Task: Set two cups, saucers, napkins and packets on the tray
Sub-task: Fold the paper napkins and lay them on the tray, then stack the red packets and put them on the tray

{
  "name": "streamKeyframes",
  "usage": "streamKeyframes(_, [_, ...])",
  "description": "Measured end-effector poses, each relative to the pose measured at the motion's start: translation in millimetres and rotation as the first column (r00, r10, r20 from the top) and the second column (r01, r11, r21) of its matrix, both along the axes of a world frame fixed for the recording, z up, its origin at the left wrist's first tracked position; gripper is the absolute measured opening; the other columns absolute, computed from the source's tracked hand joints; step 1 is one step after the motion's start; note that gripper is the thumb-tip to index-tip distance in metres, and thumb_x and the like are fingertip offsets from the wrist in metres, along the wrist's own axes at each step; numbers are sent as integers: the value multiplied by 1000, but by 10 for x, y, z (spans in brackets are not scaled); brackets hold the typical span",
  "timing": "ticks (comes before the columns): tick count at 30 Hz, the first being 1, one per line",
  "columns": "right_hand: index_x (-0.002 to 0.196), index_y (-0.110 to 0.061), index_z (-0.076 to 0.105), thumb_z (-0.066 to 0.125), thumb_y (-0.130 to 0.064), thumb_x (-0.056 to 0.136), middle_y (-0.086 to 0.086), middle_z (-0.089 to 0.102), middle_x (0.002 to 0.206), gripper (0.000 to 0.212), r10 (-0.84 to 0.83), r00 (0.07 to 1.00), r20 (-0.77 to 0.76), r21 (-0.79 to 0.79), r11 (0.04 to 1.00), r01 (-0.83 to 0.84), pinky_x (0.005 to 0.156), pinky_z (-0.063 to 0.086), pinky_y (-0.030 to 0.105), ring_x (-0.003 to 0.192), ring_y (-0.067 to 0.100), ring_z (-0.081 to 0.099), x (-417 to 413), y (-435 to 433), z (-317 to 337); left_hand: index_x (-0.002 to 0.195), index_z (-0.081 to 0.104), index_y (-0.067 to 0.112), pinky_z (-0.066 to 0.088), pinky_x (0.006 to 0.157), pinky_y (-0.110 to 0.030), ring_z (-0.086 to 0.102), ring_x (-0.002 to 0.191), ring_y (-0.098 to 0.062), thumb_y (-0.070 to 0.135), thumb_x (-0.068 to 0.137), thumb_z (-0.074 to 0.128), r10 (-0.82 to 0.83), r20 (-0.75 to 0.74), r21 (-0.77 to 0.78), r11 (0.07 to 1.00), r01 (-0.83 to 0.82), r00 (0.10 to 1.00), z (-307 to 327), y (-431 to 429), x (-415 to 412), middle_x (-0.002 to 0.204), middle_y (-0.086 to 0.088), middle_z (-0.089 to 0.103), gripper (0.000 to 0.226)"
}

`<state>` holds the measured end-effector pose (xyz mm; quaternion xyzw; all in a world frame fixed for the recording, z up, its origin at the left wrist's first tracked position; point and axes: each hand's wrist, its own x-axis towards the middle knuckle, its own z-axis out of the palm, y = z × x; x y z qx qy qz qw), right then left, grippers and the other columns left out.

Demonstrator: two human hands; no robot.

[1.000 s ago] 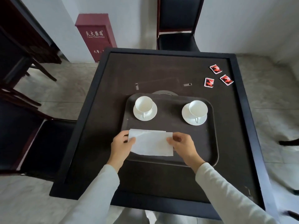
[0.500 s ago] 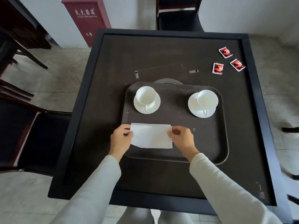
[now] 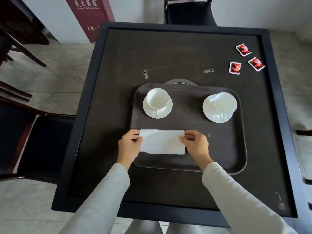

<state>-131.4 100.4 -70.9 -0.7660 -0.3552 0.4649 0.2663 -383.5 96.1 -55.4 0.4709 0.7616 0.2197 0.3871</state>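
- White napkin point(image 3: 162, 142) folded to a rectangle, long axis left–right, over the near-left part of the tray point(image 3: 189, 159).
- Left hand point(image 3: 129, 146) pinches its left end; right hand point(image 3: 195, 144) pinches its right end.
- Left cup point(image 3: 157, 99) on left saucer point(image 3: 148, 110), right cup point(image 3: 225, 104) on right saucer point(image 3: 208, 107), both at the tray's far side; handles point near.
- Three red packets point(image 3: 234, 68) lie on the table point(image 3: 168, 51), far right, well apart from the tray.
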Motion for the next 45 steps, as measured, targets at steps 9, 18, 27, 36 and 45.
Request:
streamKeyframes(9, [105, -23, 72, 82, -27, 79, -12, 76, 84, 28, -15, 1000, 15, 12, 1000, 15, 81, 59, 30, 82, 13, 73, 70, 48, 16, 121, 70, 13, 62, 85, -44, 72, 93, -20, 18, 92, 73, 27, -75, -42, 999, -30, 997, 79, 30, -52, 110, -3, 76, 29])
streamKeyframes(18, [103, -28, 74, 77, -29, 83, -13, 76, 85, 20, 18, 996, 91, 129, 991, -30, 66, 55, 17, 81, 9, 73, 310, 94, 458, 111, 73, 18, 56, 87, -39, 74, 86, -20, 26, 95, 69, -66, -145, 57, 996, 75, 987, 528, 289, -259, 99, 2, 77, 18])
streamKeyframes(27, [98, -27, 75, 74, -20, 88, -16, 74, 87, 13, 108, 965, 239, 386, 901, -196, 67, 45, 4, 77, -6, 67, 771, 577, 1262, 91, 73, 24, 56, 88, -45, 73, 77, -21, 24, 93, 64, -108, -153, 321, 935, 153, 982, 1416, 1124, 233, 82, 13, 73, 9])
streamKeyframes(36, [107, -23, 74, 74, -16, 89, -18, 69, 88, 19, 129, 912, 390, 467, 825, -317, 76, 45, 1, 82, -9, 65, 1717, 1214, 1553, 109, 73, 24, 56, 87, -37, 70, 85, -16, 29, 94, 64, -292, -257, 355, 858, 371, 921, 1727, 1850, 1409, 89, 11, 74, 18])
streamKeyframes(45, [103, -23, 75, 74, -18, 88, -22, 69, 83, 16, 103, 934, 343, 415, 875, -248, 71, 39, -3, 79, -15, 63, 2570, 1809, 1167, 114, 70, 23, 57, 88, -39, 69, 89, -18, 31, 94, 63, -479, -298, 251, 795, 553, 825, 1298, 2400, 2676, 87, 14, 70, 22])
